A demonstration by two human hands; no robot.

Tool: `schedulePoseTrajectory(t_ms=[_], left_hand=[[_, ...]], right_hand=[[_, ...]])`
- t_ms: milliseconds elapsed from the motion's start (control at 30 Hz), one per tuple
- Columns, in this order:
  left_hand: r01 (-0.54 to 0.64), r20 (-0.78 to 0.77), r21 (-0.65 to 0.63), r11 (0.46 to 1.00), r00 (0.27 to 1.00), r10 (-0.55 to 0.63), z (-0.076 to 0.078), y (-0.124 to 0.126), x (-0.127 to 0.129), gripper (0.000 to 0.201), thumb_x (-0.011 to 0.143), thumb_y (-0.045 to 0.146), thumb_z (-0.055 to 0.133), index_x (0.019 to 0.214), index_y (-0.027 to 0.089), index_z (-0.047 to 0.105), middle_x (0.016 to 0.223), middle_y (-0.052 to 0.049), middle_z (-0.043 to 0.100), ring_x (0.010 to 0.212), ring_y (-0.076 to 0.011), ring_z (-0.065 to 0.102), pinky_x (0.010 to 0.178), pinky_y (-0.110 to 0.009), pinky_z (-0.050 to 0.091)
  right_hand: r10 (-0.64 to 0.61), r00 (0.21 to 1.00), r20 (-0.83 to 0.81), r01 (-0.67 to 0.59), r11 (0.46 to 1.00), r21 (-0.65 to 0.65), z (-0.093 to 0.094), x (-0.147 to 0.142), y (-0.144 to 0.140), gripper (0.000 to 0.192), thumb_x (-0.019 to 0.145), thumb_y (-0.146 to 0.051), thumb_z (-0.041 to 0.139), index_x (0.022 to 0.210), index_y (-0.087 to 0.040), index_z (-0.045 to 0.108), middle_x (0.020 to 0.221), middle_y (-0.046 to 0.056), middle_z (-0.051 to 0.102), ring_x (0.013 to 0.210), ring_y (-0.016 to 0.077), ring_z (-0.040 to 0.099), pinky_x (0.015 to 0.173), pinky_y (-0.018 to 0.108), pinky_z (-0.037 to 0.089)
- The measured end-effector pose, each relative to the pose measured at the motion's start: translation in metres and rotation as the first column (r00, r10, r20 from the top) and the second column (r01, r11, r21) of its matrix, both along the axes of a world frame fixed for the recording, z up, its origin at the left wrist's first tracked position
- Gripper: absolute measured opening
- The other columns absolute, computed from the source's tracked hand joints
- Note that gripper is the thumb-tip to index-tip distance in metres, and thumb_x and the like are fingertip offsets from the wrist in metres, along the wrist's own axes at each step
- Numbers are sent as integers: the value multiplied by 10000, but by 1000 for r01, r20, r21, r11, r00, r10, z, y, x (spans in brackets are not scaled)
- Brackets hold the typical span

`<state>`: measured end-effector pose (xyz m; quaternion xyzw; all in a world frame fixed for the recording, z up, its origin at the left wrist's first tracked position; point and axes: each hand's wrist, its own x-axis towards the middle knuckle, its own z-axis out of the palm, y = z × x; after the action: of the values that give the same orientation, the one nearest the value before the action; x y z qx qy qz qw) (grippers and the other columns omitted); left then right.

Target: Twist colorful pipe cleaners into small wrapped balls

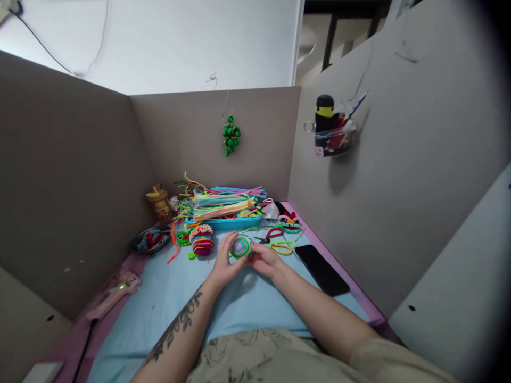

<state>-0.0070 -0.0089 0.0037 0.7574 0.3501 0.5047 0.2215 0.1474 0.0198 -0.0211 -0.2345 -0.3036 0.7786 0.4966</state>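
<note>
Between my two hands, over the pale blue cloth (175,298), is a round coil of pipe cleaners (240,246) in green, pink and blue-grey rings. My left hand (224,260) curves around its left side, thumb along the lower edge. My right hand (264,259) grips its right edge, fingers partly hidden behind it. Just left of my left hand stands a striped, multicoloured pipe-cleaner piece (203,242) with a peach ruffled top. Right of the coil lie scissors (275,234) with red and yellow handles, blades partly behind my right hand.
Behind my hands, a blue tray (235,223) holds bundles of pastel pipe cleaners (223,205). A black phone (322,270) lies at right. A pink glue gun (115,295) and a dark bowl (150,240) sit at left. A clear holder (334,139) hangs on the right partition.
</note>
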Motion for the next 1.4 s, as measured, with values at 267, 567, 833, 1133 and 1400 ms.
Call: schedulePoseTrajectory(t_ms=[267,567,833,1133,1400], left_hand=[[169,389,-529,832,919,60,-14,17,-3,775,664,409,710,1327,243,344,1308,-151,454,1178,-276,475,900,-404,430],[508,651,-504,699,755,-79,4,9,-8,526,662,322,741,1140,202,556,1141,-95,605,1015,-221,585,854,-330,460],[657,816,-425,622,576,-52,1,13,-10,433,701,225,717,1108,159,585,1052,-85,637,888,-160,613,786,-259,463],[663,808,-477,577,589,-8,4,13,-14,352,671,206,735,997,125,632,868,-69,671,717,-135,618,655,-223,462],[523,745,-587,617,648,160,4,15,-13,347,716,242,697,1042,169,599,946,-70,657,744,-141,624,641,-231,481]], right_hand=[[-86,992,-94,82,995,-54,-2,3,7,137,720,-224,667,819,-223,572,703,-22,643,612,123,580,597,266,474],[7,998,-55,-5,999,44,9,0,-7,255,591,-124,712,822,-187,624,781,-1,666,720,140,593,666,276,451],[-31,998,-48,34,998,55,9,-2,-10,241,599,-145,738,799,-182,609,772,-5,658,733,134,584,684,283,444],[59,991,-120,-54,998,38,13,2,-9,267,665,-226,701,910,-208,598,800,-15,661,694,122,590,624,243,445],[-102,990,-101,104,994,18,6,0,-2,312,620,-167,749,895,-214,609,791,-24,668,665,113,593,607,232,436]])
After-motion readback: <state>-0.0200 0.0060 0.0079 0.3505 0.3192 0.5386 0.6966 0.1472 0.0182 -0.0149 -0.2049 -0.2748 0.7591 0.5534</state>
